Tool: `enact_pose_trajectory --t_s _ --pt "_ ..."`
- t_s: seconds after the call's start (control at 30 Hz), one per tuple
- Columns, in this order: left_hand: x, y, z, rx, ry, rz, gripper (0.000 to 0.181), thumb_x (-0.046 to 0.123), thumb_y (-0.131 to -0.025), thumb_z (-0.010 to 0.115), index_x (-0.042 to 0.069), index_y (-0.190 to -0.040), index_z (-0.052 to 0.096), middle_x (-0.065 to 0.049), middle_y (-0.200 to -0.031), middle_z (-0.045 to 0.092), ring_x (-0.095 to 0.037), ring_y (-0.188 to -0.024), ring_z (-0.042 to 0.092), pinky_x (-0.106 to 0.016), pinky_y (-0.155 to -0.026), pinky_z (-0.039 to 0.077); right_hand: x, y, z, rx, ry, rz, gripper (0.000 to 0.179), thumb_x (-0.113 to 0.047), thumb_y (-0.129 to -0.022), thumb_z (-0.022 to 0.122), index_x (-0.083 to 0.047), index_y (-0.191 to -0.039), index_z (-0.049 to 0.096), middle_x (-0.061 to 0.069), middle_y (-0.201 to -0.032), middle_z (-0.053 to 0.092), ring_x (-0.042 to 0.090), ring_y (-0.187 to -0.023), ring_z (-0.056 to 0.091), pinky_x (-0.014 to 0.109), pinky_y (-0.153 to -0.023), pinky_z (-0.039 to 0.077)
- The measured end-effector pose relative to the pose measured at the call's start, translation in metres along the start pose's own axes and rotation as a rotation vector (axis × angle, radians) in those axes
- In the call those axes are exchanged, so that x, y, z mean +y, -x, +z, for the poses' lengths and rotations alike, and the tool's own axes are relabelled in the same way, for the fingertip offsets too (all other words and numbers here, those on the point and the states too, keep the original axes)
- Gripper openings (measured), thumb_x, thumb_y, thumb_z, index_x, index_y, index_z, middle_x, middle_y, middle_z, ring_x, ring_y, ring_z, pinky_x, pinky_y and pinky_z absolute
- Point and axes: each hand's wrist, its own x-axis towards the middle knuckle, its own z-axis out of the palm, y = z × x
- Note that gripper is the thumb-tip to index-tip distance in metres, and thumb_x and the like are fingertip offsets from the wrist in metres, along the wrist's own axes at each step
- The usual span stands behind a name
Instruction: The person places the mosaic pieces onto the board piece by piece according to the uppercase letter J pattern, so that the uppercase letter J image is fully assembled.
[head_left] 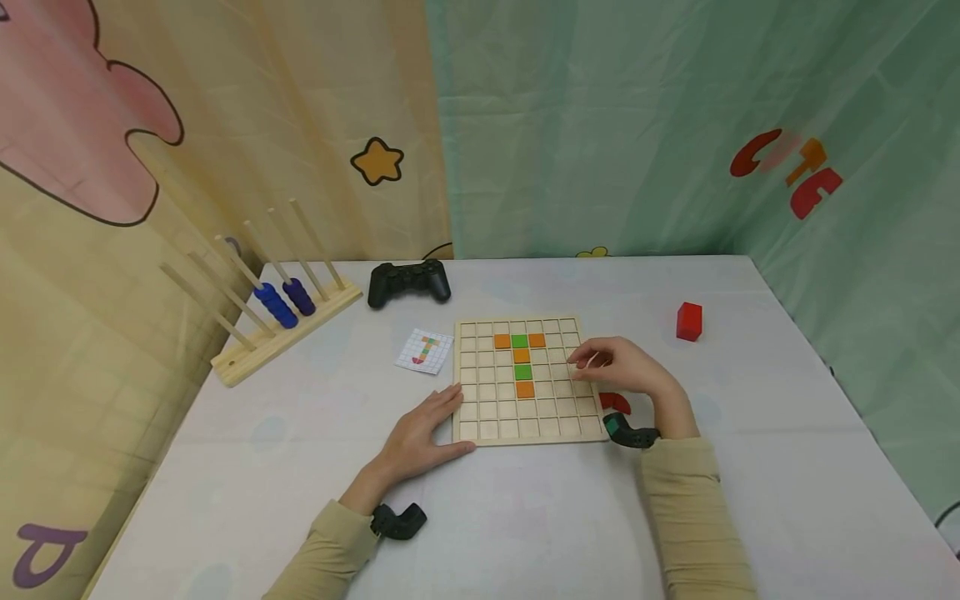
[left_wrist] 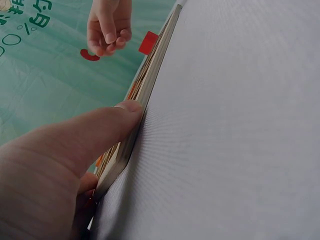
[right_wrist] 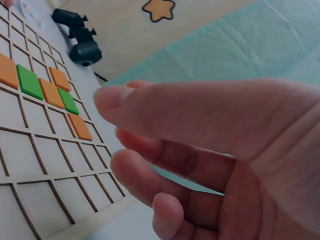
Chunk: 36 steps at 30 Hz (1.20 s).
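A wooden grid board (head_left: 487, 429) lies on the table, with orange tiles (head_left: 521, 356) and green tiles (head_left: 522, 372) set in its squares in a T shape. My left hand (head_left: 423, 433) rests at the board's lower left corner, thumb along the front edge and fingers by the left side. Above the board's right side hovers my right hand (head_left: 618, 363), fingers loosely bent and nothing visible between thumb and fingertips (right_wrist: 112, 97). Red pieces (head_left: 617, 402) lie beside the board under the right wrist, partly hidden. Left of the board is a small card (head_left: 425, 351) with a coloured pattern on a grid.
A red block (head_left: 689, 322) stands at the right rear of the table. Behind the card sits a black game controller (head_left: 408, 282). A wooden peg rack (head_left: 288, 333) with blue and purple beads stands at the left. Curtains (head_left: 585, 133) hang behind the table.
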Motion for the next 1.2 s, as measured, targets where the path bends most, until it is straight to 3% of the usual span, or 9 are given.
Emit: enact_pose_trajectory --t_s 0.27,0.5,0.77,0.97,1.2 --pt "0.000 0.000 0.000 0.001 -0.014 0.007 0.081 0.054 -0.081 0.066 0.002 -0.139 0.043 -0.002 -0.150 0.032 -0.018 -0.138 0.027 -0.034 -0.113 0.024 0.016 0.016 -0.019 0.001 -0.117 0.007 0.036 -0.023 -0.082 0.074 -0.004 -0.112 0.066 0.007 -0.099 0.064 0.023 -0.084 0.058 0.029 -0.073 0.053" --pt "0.002 0.000 -0.001 0.005 -0.020 0.009 0.081 0.053 -0.081 0.066 0.002 -0.139 0.044 -0.002 -0.150 0.033 -0.018 -0.138 0.028 -0.034 -0.112 0.024 0.036 0.023 -0.027 -0.005 -0.234 -0.010 0.040 -0.015 -0.083 0.072 0.001 -0.118 0.061 0.018 -0.106 0.063 0.024 -0.088 0.061 0.027 -0.075 0.055" --pt "0.002 0.000 -0.002 0.000 -0.021 0.005 0.081 0.053 -0.081 0.067 0.002 -0.139 0.044 -0.002 -0.150 0.032 -0.019 -0.138 0.027 -0.034 -0.113 0.024 0.054 0.027 -0.029 -0.109 -0.311 0.012 0.044 -0.009 -0.084 0.070 0.004 -0.123 0.055 0.023 -0.114 0.059 0.021 -0.093 0.062 0.027 -0.080 0.053" --pt "0.002 0.000 -0.002 -0.002 -0.024 0.011 0.081 0.052 -0.081 0.067 0.002 -0.139 0.043 -0.002 -0.150 0.033 -0.017 -0.138 0.027 -0.032 -0.113 0.023 0.060 0.028 -0.029 -0.160 -0.311 0.044 0.045 -0.012 -0.083 0.070 0.003 -0.124 0.054 0.021 -0.115 0.059 0.024 -0.093 0.061 0.028 -0.082 0.052" --pt "0.002 0.000 -0.002 0.006 -0.024 0.019 0.080 0.052 -0.081 0.067 0.001 -0.139 0.044 -0.003 -0.149 0.033 -0.018 -0.137 0.028 -0.032 -0.113 0.023 0.066 0.029 -0.027 -0.171 -0.320 0.081 0.042 -0.010 -0.084 0.068 0.003 -0.121 0.056 0.020 -0.113 0.061 0.026 -0.080 0.064 0.029 -0.077 0.051"
